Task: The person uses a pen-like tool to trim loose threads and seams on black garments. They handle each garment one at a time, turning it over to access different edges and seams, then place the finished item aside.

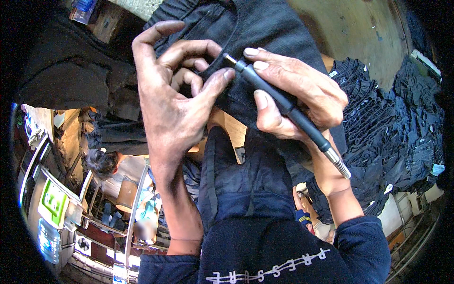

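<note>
My left hand (172, 90) pinches an edge of a dark garment (265, 23) between thumb and bent fingers, with the index finger raised apart. In my right hand (302, 90) is a black pen-shaped tool (281, 99) with a thin metal tip and a coiled, spring-like metal end. It slants from my wrist up to the left. Its tip is close to the garment edge by my left fingertips; I cannot tell whether they touch. The garment is spread over the work surface in front of me, and part of it is hidden behind both hands.
Dark gathered garments lie in a large heap (378, 128) at the right. More dark cloth (71, 71) covers the left side. A greenish-brown tabletop (350, 28) shows at the far right. Other people (104, 163) are at the lower left, near a clear plastic bottle (48, 241).
</note>
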`<state>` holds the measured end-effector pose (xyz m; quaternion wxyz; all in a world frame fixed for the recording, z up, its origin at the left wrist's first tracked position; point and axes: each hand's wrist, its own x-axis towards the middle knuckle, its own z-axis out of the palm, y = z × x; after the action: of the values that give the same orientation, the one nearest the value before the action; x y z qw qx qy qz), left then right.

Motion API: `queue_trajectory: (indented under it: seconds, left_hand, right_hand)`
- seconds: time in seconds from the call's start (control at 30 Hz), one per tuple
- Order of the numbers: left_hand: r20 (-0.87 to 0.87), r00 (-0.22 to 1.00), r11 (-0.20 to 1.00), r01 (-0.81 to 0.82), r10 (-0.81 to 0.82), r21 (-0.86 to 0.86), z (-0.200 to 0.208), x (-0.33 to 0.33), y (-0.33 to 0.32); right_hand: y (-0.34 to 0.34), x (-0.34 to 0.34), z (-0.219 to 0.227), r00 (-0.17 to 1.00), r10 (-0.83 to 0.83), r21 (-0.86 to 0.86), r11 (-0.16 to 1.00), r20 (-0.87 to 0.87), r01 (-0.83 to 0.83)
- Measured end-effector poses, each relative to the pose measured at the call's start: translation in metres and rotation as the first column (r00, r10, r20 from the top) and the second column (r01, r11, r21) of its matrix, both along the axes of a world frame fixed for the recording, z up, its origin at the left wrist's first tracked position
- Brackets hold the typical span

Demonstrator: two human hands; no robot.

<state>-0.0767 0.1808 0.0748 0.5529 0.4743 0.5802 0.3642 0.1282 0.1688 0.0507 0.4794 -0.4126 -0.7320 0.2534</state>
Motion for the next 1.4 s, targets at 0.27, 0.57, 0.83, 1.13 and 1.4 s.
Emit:
queue_trajectory:
  seconds: [0.27, 0.57, 0.83, 1.13, 1.4]
  left_hand:
    - [0.005, 1.0, 1.0, -0.017, 0.017, 0.001, -0.0006, 0.002, 0.0]
    - [0.029, 0.999, 1.0, -0.014, 0.014, -0.011, 0.0012, 0.0026, 0.0009]
    - [0.059, 0.998, 1.0, -0.013, 0.014, -0.014, 0.0, 0.0013, -0.0002]
    - [0.077, 0.997, 1.0, -0.012, 0.013, -0.011, -0.0014, 0.0015, -0.0009]
    - [0.051, 0.999, 1.0, 0.002, -0.001, -0.009, 0.0002, 0.0025, -0.0011]
  right_hand:
    - [0.0005, 0.0023, 0.0004, 1.0, -0.026, -0.007, 1.0, 0.01, 0.026]
    - [0.0005, 0.0018, -0.0014, 0.998, -0.07, 0.013, 0.997, -0.004, 0.07]
    - [0.0007, 0.0033, 0.0001, 0.997, -0.08, 0.0, 0.997, 0.008, 0.08]
    - [0.0008, 0.0032, -0.0023, 0.995, -0.103, -0.002, 0.995, -0.004, 0.103]
    - [-0.0002, 0.0049, -0.0005, 0.992, -0.122, -0.025, 0.992, 0.004, 0.123]
